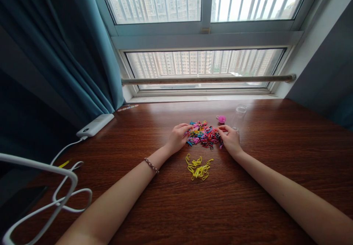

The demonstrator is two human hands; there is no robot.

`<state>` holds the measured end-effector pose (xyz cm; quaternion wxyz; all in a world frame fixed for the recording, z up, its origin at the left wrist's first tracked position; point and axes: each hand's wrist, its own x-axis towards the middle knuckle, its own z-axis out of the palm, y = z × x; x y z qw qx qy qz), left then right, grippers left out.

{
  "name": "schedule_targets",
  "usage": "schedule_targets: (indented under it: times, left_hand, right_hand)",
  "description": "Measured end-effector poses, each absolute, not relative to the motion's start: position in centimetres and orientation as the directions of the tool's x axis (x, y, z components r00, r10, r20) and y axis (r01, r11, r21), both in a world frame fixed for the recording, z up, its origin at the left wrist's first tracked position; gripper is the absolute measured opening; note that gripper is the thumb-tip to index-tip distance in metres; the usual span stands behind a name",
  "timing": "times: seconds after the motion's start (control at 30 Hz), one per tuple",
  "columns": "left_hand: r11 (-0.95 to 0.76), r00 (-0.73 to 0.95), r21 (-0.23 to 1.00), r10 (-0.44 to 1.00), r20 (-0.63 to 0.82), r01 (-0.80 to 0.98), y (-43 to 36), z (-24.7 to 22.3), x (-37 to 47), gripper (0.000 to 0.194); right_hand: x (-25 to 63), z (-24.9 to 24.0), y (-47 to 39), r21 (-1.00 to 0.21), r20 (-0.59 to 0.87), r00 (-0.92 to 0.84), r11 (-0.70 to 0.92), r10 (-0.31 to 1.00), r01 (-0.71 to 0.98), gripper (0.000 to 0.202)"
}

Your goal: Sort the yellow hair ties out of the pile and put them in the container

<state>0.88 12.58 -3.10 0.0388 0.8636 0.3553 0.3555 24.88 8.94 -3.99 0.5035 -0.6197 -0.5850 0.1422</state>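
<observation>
A heap of small multicoloured rubber bands (203, 134) lies on the brown wooden table. My left hand (178, 139) is at its left edge, fingers bent together with the tips at the bands; what they hold, if anything, is too small to tell. On the opposite edge, my right hand (230, 140) pinches with thumb and forefinger at the bands, and the exact thing between the tips is hidden. Closer to me lies a separate small group of yellow rubber bands (200, 168), touched by neither hand.
Behind the heap are a pink lid (221, 119) and a clear plastic bottle (240, 114). To the left, a white power strip (95, 125) has a looping white cable (72, 182). A blue curtain (91, 53) hangs beside the window, where a horizontal rail (209, 79) crosses.
</observation>
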Motion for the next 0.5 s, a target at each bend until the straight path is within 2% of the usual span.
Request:
schedule_targets:
  times: [0.17,0.33,0.5]
  left_hand:
    - [-0.747,0.541,0.308,0.648,0.536,0.59,12.42,-3.04,1.05,0.036]
    - [-0.67,0.471,0.371,0.728,0.498,0.643,12.7,-2.88,0.86,0.038]
    - [-0.617,0.425,0.371,0.766,0.482,0.694,12.89,-2.85,0.68,0.032]
  right_hand:
    - [24.95,-4.16,9.09,-0.849,0.347,0.328,0.146,0.879,0.507,0.038]
    - [24.9,-4.14,9.08,-0.88,0.308,0.352,0.124,0.884,0.459,0.044]
    - [24.82,-3.97,8.89,-0.885,0.316,0.348,0.142,0.882,0.444,0.042]
